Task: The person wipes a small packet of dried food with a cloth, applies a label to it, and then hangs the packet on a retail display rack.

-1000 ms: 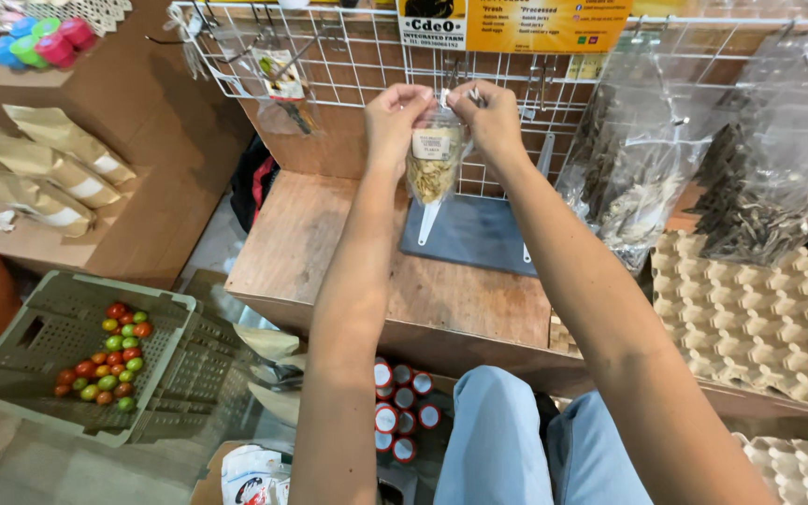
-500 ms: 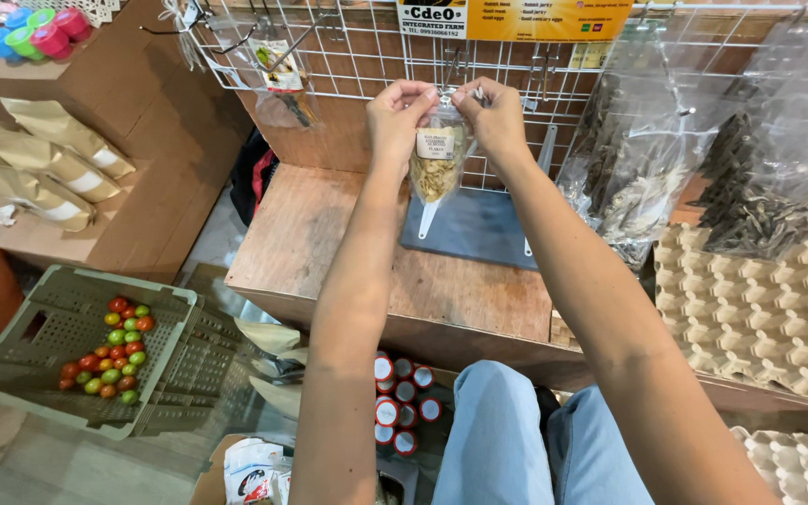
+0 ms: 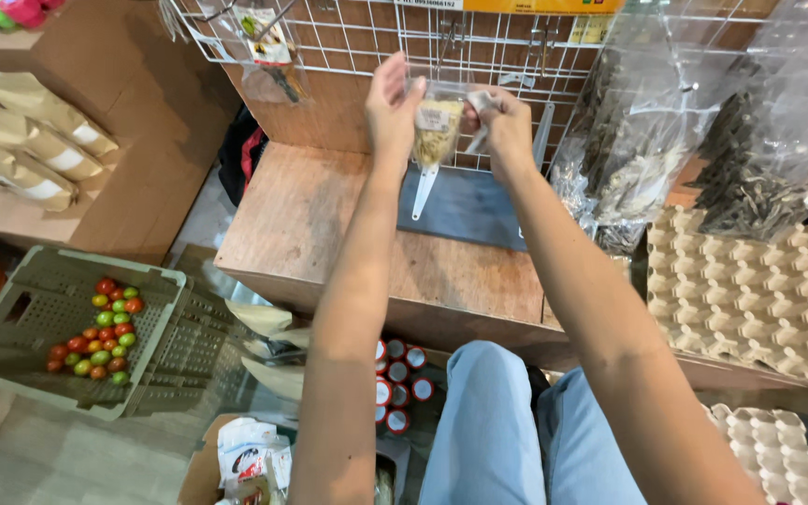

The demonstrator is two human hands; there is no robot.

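A: Quick pass. Hands?

B: Both raised at the wire grid rack (image 3: pixel 348 42). Left hand (image 3: pixel 393 98) has its grip closed on the left edge of a small clear packet (image 3: pixel 437 131) of pale yellowish stuff, white label on front. Right hand (image 3: pixel 505 122) pinches the packet's top right corner, fingers closed on it.

A: Where's the packet exactly?

B: Held up between the two hands, right against the rack, above the wooden table (image 3: pixel 329 224) and its grey mat (image 3: pixel 465 210). Upright, bottom free.

A: Hung on a hook yet?

B: Can't tell. The top edge is behind the fingers. Empty hooks (image 3: pixel 544 42) sit just above and right of it. My judgement: packet brought to the rack, hanging unfinished, since both hands are gripping it.

A: Anything else hung?

B: One small carded item (image 3: pixel 264 33) at upper left of the rack. Big clear bags of dried dark goods (image 3: pixel 647 150) to the right.

A: Surroundings?

B: Egg trays (image 3: pixel 750 290) on the right, a grey crate (image 3: pixel 156 365) with small red and green tomatoes (image 3: pixel 95 332) lower left, red-capped jars (image 3: pixel 399 383) under the table, brown paper bags (image 3: pixel 39 140) far left.
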